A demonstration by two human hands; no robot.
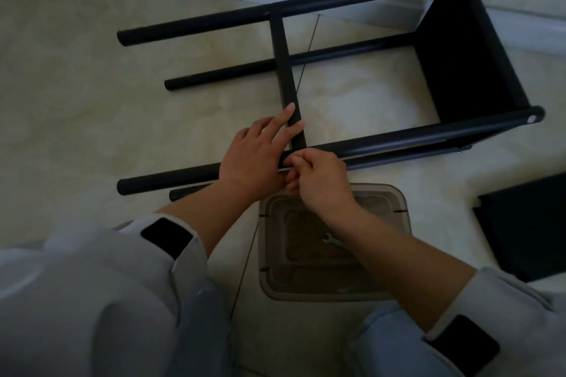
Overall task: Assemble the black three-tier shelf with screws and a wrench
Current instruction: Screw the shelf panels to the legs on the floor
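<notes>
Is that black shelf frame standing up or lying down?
Lying down: the shelf frame is on its side, its legs running level along the floor.

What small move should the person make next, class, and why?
Probably keep turning the screw in by hand until it seats, then reach for the wrench. The right hand pinches at the joint where the crossbar meets the near pole, though no screw is visible. The left hand steadies the crossbar. The wrench lies unused in the tray.
</notes>
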